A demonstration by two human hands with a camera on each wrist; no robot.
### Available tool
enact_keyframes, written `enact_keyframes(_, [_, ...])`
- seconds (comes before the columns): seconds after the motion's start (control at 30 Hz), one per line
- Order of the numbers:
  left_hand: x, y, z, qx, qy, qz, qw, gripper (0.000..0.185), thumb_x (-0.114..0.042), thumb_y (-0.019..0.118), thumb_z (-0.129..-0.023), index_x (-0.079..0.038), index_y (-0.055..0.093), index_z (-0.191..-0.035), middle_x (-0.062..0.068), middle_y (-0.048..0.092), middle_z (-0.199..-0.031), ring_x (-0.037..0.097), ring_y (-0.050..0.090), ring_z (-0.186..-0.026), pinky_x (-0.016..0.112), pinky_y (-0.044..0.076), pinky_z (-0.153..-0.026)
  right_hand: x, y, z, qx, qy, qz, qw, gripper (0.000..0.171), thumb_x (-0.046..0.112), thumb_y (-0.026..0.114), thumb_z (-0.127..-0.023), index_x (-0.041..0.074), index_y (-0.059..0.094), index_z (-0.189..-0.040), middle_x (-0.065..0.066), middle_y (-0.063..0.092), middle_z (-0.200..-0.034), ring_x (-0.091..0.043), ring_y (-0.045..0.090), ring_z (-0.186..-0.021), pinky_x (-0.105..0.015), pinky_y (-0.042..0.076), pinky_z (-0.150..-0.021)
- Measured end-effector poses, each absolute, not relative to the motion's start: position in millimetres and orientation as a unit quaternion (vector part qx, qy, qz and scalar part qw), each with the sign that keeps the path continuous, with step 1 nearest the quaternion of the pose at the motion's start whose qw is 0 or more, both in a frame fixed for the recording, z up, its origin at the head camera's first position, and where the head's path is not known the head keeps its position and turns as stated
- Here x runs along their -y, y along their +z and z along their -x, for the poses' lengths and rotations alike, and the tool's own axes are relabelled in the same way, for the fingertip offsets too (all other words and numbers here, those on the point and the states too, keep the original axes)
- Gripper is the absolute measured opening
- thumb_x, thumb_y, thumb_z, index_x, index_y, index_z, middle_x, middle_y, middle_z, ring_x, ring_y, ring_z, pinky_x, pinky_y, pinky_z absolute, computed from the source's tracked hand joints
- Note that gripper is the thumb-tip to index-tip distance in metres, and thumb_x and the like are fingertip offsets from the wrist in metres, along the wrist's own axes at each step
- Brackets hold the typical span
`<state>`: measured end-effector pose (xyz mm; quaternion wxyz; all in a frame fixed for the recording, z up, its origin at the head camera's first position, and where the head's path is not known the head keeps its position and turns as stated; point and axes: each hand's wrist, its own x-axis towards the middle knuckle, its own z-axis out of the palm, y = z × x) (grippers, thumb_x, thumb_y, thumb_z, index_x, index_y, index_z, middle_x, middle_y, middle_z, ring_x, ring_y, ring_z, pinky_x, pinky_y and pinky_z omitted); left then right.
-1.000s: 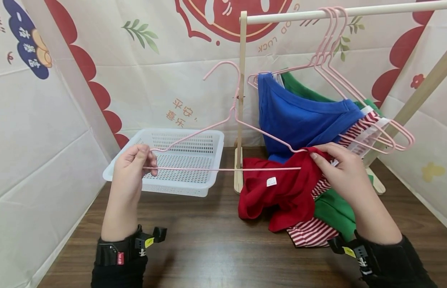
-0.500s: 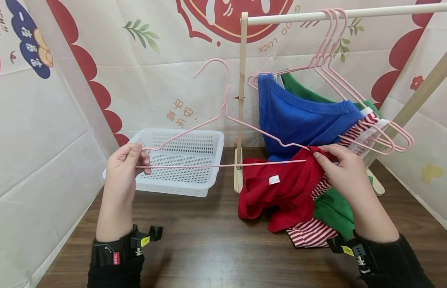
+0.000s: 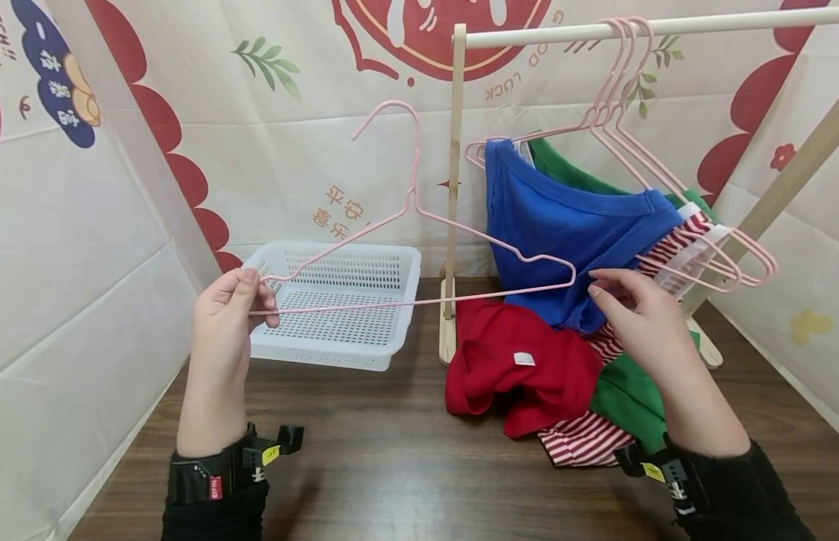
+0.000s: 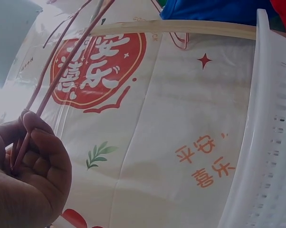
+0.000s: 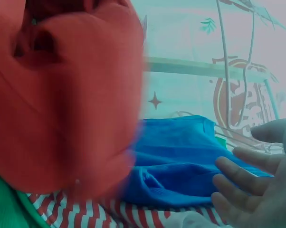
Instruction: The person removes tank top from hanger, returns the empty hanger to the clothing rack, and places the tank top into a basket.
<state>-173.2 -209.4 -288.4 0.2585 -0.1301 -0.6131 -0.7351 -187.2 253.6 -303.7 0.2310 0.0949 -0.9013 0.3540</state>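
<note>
My left hand (image 3: 223, 323) pinches one end of a bare pink wire hanger (image 3: 415, 165), which is upright with its hook on top. The left wrist view shows the fingers curled round the wire. My right hand (image 3: 638, 319) hovers just past the hanger's free end, apart from it. Nothing lies between its fingers, and they are spread in the right wrist view. Below the hanger a crumpled red top (image 3: 500, 330) with a white tag rests on the table, against the hanging clothes; it is blurred in the right wrist view.
Several pink hangers with a blue top (image 3: 561, 210), green and red-striped clothes hang from the white bar (image 3: 730, 24) of a wooden rack. Its post (image 3: 457, 113) stands behind the held hanger. A white perforated basket (image 3: 388, 338) is at the back left of the wooden table (image 3: 392, 466).
My right hand has let go of the red top, which has dropped off the hanger's end. The hanger and my left hand have shifted left, and the hanger's right end has risen.
</note>
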Motion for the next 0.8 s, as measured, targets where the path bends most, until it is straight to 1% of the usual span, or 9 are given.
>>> enact_keyframes(0.07, [208.4, -288.2, 173.5, 0.615, -0.736, 0.130, 0.251, 0.026, -0.014, 0.055, -0.100, 0.000, 0.058, -0.078, 0.008, 0.055, -0.067, 0.016, 0.053, -0.055, 0.021, 0.051, -0.054, -250.9, -301.0, 185.1, 0.894, 0.356, -0.107, 0.248, 0.035, 0.023, 0.054, -0.100, 0.002, 0.060, -0.128, -0.013, 0.060, -0.110, -0.009, 0.050, -0.089, -0.014, 0.039, -0.072])
enact_keyframes(0.13, [207.0, -288.7, 173.7, 0.622, -0.733, 0.132, 0.241, 0.024, -0.015, 0.055, -0.100, -0.002, 0.059, -0.079, 0.007, 0.055, -0.068, 0.016, 0.054, -0.057, 0.021, 0.052, -0.055, -247.5, -298.6, 182.2, 0.893, 0.347, -0.121, 0.259, 0.036, 0.022, 0.055, -0.100, 0.002, 0.059, -0.129, -0.014, 0.059, -0.113, -0.013, 0.051, -0.094, -0.018, 0.039, -0.074])
enact_keyframes(0.23, [204.5, -289.7, 174.4, 0.634, -0.726, 0.141, 0.226, 0.023, -0.014, 0.054, -0.100, -0.002, 0.059, -0.081, 0.006, 0.056, -0.069, 0.015, 0.054, -0.059, 0.021, 0.052, -0.056, -242.7, -295.6, 177.1, 0.900, 0.323, -0.144, 0.256, 0.039, 0.023, 0.056, -0.099, 0.001, 0.057, -0.132, -0.017, 0.056, -0.120, -0.027, 0.049, -0.101, -0.034, 0.038, -0.078])
enact_keyframes(0.3, [202.8, -290.3, 174.7, 0.642, -0.720, 0.149, 0.218, 0.024, -0.014, 0.053, -0.101, -0.001, 0.058, -0.081, 0.006, 0.056, -0.070, 0.015, 0.055, -0.060, 0.021, 0.052, -0.055, -239.5, -293.7, 173.9, 0.904, 0.311, -0.159, 0.245, 0.042, 0.024, 0.058, -0.099, 0.002, 0.054, -0.135, -0.019, 0.054, -0.127, -0.034, 0.048, -0.109, -0.046, 0.040, -0.084])
enact_keyframes(0.4, [199.7, -291.8, 174.2, 0.649, -0.715, 0.160, 0.205, 0.025, -0.013, 0.053, -0.101, -0.001, 0.058, -0.080, 0.006, 0.057, -0.070, 0.015, 0.054, -0.060, 0.021, 0.052, -0.055, -235.7, -292.6, 168.0, 0.908, 0.304, -0.180, 0.227, 0.045, 0.026, 0.058, -0.099, 0.005, 0.052, -0.138, -0.019, 0.052, -0.133, -0.039, 0.046, -0.119, -0.061, 0.037, -0.092])
enact_keyframes(0.47, [197.9, -292.8, 173.8, 0.649, -0.716, 0.165, 0.198, 0.025, -0.013, 0.052, -0.101, -0.002, 0.058, -0.080, 0.006, 0.057, -0.071, 0.015, 0.054, -0.060, 0.021, 0.051, -0.054, -233.5, -292.5, 164.9, 0.911, 0.292, -0.192, 0.217, 0.045, 0.028, 0.058, -0.099, 0.006, 0.053, -0.138, -0.019, 0.053, -0.133, -0.039, 0.045, -0.123, -0.064, 0.035, -0.096])
enact_keyframes(0.57, [195.4, -294.0, 173.4, 0.644, -0.722, 0.170, 0.188, 0.024, -0.012, 0.051, -0.102, -0.004, 0.059, -0.080, 0.005, 0.057, -0.071, 0.014, 0.054, -0.061, 0.021, 0.051, -0.054, -230.8, -293.5, 161.3, 0.915, 0.267, -0.210, 0.216, 0.041, 0.029, 0.059, -0.099, 0.006, 0.058, -0.132, -0.018, 0.059, -0.127, -0.037, 0.052, -0.116, -0.061, 0.039, -0.092])
enact_keyframes(0.67, [192.8, -294.7, 173.5, 0.640, -0.725, 0.179, 0.180, 0.024, -0.013, 0.050, -0.102, -0.005, 0.059, -0.081, 0.005, 0.058, -0.072, 0.014, 0.055, -0.062, 0.022, 0.051, -0.055, -230.4, -294.7, 159.6, 0.914, 0.247, -0.220, 0.235, 0.033, 0.026, 0.062, -0.097, 0.006, 0.065, -0.122, -0.014, 0.066, -0.117, -0.033, 0.059, -0.105, -0.054, 0.044, -0.087])
enact_keyframes(0.8, [189.3, -294.1, 173.8, 0.641, -0.720, 0.199, 0.177, 0.025, -0.014, 0.049, -0.103, -0.003, 0.059, -0.083, 0.006, 0.058, -0.073, 0.015, 0.056, -0.064, 0.022, 0.052, -0.056, -232.9, -293.9, 158.2, 0.901, 0.270, -0.218, 0.262, 0.017, 0.018, 0.066, -0.094, 0.013, 0.073, -0.108, -0.004, 0.071, -0.103, -0.016, 0.062, -0.087, -0.029, 0.048, -0.076])
